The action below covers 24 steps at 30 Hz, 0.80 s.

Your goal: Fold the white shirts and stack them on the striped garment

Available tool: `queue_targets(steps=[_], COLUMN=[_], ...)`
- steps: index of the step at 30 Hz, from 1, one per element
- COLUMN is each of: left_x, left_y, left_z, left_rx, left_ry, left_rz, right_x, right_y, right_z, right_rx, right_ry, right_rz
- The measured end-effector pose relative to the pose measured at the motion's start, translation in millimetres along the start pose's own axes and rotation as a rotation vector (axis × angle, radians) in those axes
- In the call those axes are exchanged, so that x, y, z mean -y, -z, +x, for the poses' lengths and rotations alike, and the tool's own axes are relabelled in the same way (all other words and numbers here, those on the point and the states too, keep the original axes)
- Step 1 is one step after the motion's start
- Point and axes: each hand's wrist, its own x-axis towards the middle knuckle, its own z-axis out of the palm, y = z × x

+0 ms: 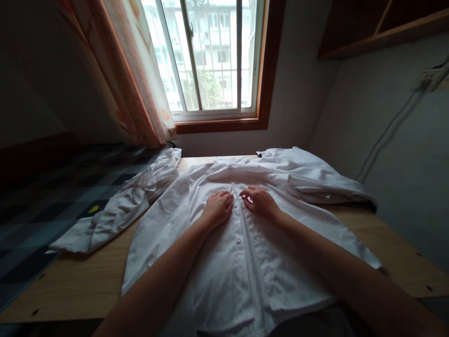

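Note:
A white button-up shirt lies spread out, front side up, with its collar end toward the window and its front placket running down the middle. Small buttons show along the placket's left side. My left hand rests on the upper chest by the placket, fingers bent and close together on the cloth at the button edge. Just across the placket is my right hand, its fingers curved and a gap between thumb and forefinger. Its fingertips hover at or just above the opposite edge; I see no cloth between them.
Beneath the shirt is a wooden board. One sleeve stretches left onto dark checked bedding. Bunched white cloth lies at the back right. Behind are a window, a curtain and a wall cable.

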Motion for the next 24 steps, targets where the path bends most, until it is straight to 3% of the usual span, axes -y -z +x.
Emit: queue_targets(steps=[7,24], left_x=[-6.3,-8.9], left_y=[8.5,10.3], left_z=[-0.4,-2.3], left_rx=[-0.015,0.027], left_ry=[-0.064,-0.064], left_rz=[-0.013,-0.019], right_x=[10.2,8.9], right_y=[-3.0,-8.9], right_z=[-14.9,-17.0], right_rx=[0.090,0.072], right_ry=[-0.121,-0.087], right_rz=[0.063,0.059])
